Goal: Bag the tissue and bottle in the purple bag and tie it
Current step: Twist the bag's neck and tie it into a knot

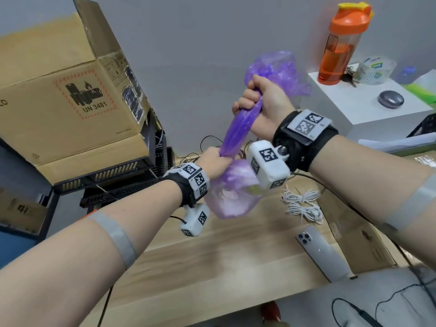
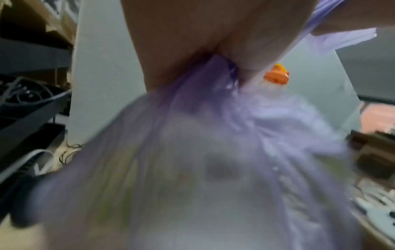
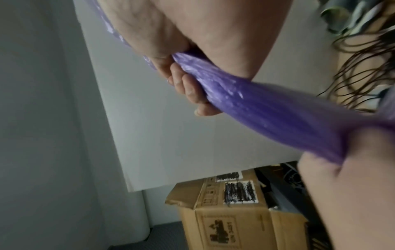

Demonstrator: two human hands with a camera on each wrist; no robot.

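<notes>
Head view, bag: we see the thin translucent purple plastic bag [image 1: 232, 190] held above the pale wooden tabletop [image 1: 212, 263], its neck gathered into a taut rope running toward 1 o'clock.
Head view, left hand: our left hand [image 1: 215, 160] is fisted round the neck just above the bulging body.
Head view, right hand: our right hand [image 1: 259, 102] grips the rope higher up, loose plastic spilling out at its 12 o'clock.
Head view, surroundings: a silver smartphone [image 1: 323, 254] lies at the bag's 5 o'clock, a coiled white cord [image 1: 303, 205] at 3 o'clock, a brown cardboard box [image 1: 70, 95] at 10 o'clock.
Left wrist view: only here do we see pale, blurred contents with a yellow-green tint through the bag wall [image 2: 192, 177]; we cannot tell tissue from bottle.
Right wrist view: only here do we see the right fingertips [image 3: 188, 88] curled over the twisted neck [image 3: 267, 111].
</notes>
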